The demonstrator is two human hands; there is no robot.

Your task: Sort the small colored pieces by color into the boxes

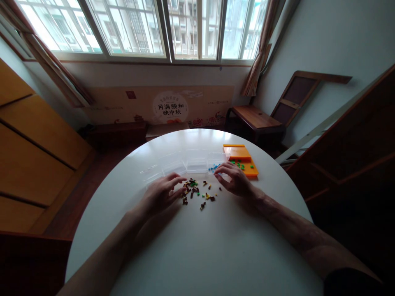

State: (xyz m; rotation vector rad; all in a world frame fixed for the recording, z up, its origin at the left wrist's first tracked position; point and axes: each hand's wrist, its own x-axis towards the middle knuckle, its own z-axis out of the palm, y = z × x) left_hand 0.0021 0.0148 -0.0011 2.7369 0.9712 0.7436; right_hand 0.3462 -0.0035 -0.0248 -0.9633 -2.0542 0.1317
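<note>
A loose pile of tiny building bricks point(193, 191), brown with some yellow and green, lies on the white round table point(197, 255). My left hand point(162, 192) is at the pile's left side, its fingers apart and the fingertips beside the bricks. To the right, my right hand point(236, 180) hovers with curved fingers, thumb and forefinger apart, at the near edge of a see-through box point(217, 156) with small blue bricks point(213, 167) inside. Part of that box is hidden by the hand. No brick shows in either hand.
More see-through boxes point(196, 166) stand in an arc behind the pile. An orange tray point(237, 151) holding several green bricks point(242, 166) lies right of them, near the table's far right edge. A wooden chair point(256, 117) stands beyond the table, below the window.
</note>
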